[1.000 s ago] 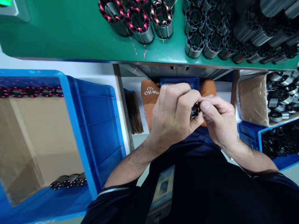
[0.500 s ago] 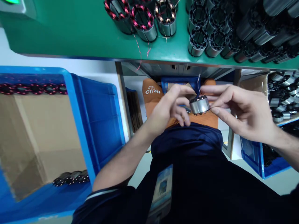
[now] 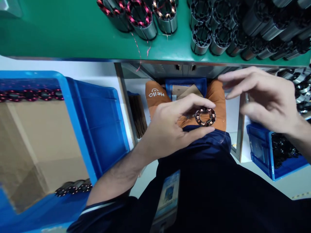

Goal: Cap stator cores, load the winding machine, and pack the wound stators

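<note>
Between the thumb and fingers of my left hand (image 3: 167, 129) is a motor stator (image 3: 205, 125), a ring with copper windings. Its wound end faces up toward me, above my lap. To the right, my right hand (image 3: 269, 100) is raised with its fingers apart and nothing in them, a little blurred. On the green bench ahead stand stators with pink windings (image 3: 145, 30) and one with copper windings (image 3: 167, 25), loose wire ends hanging from them.
Rows of unwound stator cores (image 3: 201, 47) stand on the bench's right side. At left is a blue crate (image 3: 97, 119) with cardboard and wound stators (image 3: 73, 187) inside. A smaller blue bin (image 3: 261, 152) with dark parts sits low at right. Metal rings (image 3: 303, 87) lie on a shelf.
The stator has turned from side-on to end-up and is now in my left hand alone. My right hand has let go and moved up and to the right.
</note>
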`<state>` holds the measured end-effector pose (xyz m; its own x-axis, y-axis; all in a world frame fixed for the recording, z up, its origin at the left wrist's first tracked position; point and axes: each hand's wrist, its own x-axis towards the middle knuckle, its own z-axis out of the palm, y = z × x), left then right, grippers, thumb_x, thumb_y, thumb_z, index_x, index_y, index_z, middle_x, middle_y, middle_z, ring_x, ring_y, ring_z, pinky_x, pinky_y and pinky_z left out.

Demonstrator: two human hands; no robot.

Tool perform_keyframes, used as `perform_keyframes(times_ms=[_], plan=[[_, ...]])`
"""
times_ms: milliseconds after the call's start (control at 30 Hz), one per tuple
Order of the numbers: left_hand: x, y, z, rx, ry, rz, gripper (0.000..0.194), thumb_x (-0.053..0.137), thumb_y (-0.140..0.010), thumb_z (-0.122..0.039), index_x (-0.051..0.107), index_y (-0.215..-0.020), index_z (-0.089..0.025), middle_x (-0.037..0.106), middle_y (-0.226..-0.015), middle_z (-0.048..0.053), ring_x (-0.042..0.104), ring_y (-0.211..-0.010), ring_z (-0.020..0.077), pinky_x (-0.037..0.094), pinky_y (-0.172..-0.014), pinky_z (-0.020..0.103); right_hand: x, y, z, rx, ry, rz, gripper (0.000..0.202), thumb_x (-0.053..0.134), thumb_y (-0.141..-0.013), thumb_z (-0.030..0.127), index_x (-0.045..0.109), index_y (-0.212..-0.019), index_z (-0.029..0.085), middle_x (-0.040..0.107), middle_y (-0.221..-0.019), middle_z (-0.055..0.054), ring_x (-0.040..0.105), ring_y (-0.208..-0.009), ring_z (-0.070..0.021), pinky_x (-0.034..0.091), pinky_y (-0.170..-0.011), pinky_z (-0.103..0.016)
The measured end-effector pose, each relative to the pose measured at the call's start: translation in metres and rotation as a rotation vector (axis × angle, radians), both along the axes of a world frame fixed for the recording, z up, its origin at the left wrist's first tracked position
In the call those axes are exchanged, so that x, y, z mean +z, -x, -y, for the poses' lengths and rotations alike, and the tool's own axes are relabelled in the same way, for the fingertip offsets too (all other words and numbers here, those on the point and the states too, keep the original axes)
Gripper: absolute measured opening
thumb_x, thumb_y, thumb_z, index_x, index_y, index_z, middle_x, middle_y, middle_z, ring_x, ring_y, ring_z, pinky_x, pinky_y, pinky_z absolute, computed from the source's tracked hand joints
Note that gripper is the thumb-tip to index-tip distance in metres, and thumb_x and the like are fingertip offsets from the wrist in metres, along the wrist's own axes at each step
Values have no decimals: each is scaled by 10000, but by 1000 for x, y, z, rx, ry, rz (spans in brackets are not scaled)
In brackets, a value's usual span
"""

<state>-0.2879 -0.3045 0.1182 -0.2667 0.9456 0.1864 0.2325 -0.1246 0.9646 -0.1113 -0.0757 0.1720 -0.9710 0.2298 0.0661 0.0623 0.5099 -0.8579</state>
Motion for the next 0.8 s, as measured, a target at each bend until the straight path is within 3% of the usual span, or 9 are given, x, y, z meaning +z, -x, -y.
perform_keyframes(times_ms=[100,200,300,400,500,567,633,700,800], plan=[[-1,-2,-3,111,-159,-212,220,915,-1041,-227,800,-1213,-302,882,-1358,41,868,-1286,278,737,-1174,479,-5,3,3,10,427,278,243,913,-1037,509,922,-1015,266,915,-1042,-55,867,-973,-215,731,-891,-356],[-4,-8,-5,183,-334,-410,172,873,-1065,-170,797,-1168,-286,888,-1346,44,881,-1197,210,755,-1091,369,-14,11,10,92,701,446,442,990,-924,644,898,-885,214,842,-774,-30,767,-631,-154,655,-606,-273],[-4,-12,-3,263,-343,-522,158,854,-1077,-161,811,-1140,-300,874,-1399,21,877,-1215,185,740,-1069,299,-15,15,17,110,690,476,479,998,-903,663,849,-788,222,761,-651,18,625,-463,-97,519,-459,-235],[0,-11,0,219,-264,-561,199,828,-1047,-193,813,-1218,-293,887,-1357,23,900,-1147,225,759,-976,312,-6,15,19,128,451,399,410,959,-977,549,786,-749,256,708,-617,65,549,-466,-73,452,-455,-236],[4,-5,0,60,-45,-382,297,817,-987,-223,789,-1280,-264,907,-1131,3,887,-898,196,743,-817,284,9,15,14,119,149,314,462,994,-946,423,695,-626,278,562,-532,94,395,-462,-64,265,-411,-265],[3,-2,0,20,31,-259,286,831,-1002,-232,781,-1282,-270,902,-1115,-3,879,-893,188,747,-852,291,17,15,6,106,37,242,470,1053,-880,459,709,-614,280,551,-530,81,392,-471,-65,225,-396,-283],[1,-1,0,66,-47,-281,253,851,-1026,-206,786,-1263,-267,902,-1230,32,894,-1072,219,753,-987,330,19,15,-3,64,113,210,452,1088,-812,561,777,-681,261,694,-652,40,559,-540,-76,372,-422,-242],[-3,-3,-1,140,-181,-383,229,848,-1040,-145,797,-1220,-278,887,-1349,43,878,-1215,221,739,-1074,331,14,13,-9,10,397,307,493,1063,-806,663,847,-780,221,819,-817,-29,730,-648,-123,551,-503,-232],[-5,-11,-2,190,-222,-417,168,796,-1105,-191,816,-1192,-334,873,-1411,-1,877,-1200,197,754,-1052,332,-2,10,-6,-26,712,507,510,1044,-833,676,908,-889,187,834,-792,-60,769,-614,-157,584,-472,-235]])
